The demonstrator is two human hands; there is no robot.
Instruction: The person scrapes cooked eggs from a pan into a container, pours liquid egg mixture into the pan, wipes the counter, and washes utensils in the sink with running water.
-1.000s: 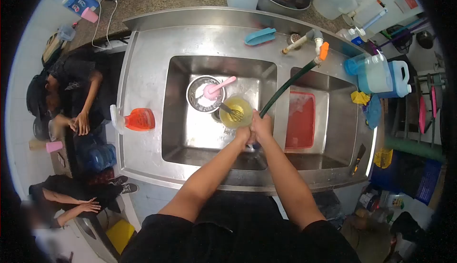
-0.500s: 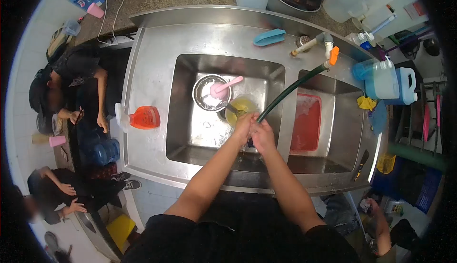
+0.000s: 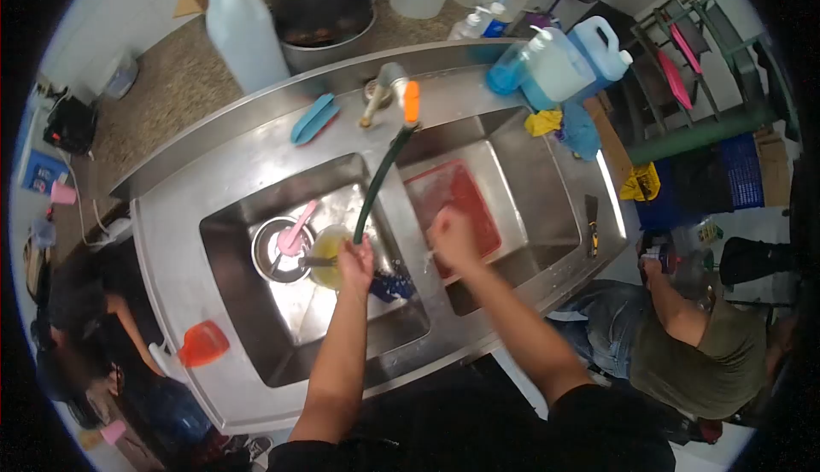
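Observation:
My left hand [image 3: 354,264] is closed over the left basin, with a grey flat-headed utensil [image 3: 318,261] sticking out of it to the left. The green hose [image 3: 381,181] comes down from the tap and ends at this hand's fingers. Beneath the utensil sits a container of yellowish liquid [image 3: 326,275]. Beside it a metal bowl [image 3: 266,254] holds a pink spoon [image 3: 295,234]. My right hand [image 3: 453,237] hovers over the red tray [image 3: 480,203] in the right basin, smeared by motion, so its fingers are unclear.
A dark blue cloth [image 3: 393,287] lies in the left basin. On the sink deck are a light-blue object [image 3: 314,120], an orange spray bottle [image 3: 203,344] and a scraper [image 3: 592,226]. Soap jugs [image 3: 555,66] stand at the back right. Another person [image 3: 692,344] is at the right.
My hands, together at the hose end before, are now apart: the right has moved over the right basin. The left keeps the utensil at the hose. The view has swung to the right.

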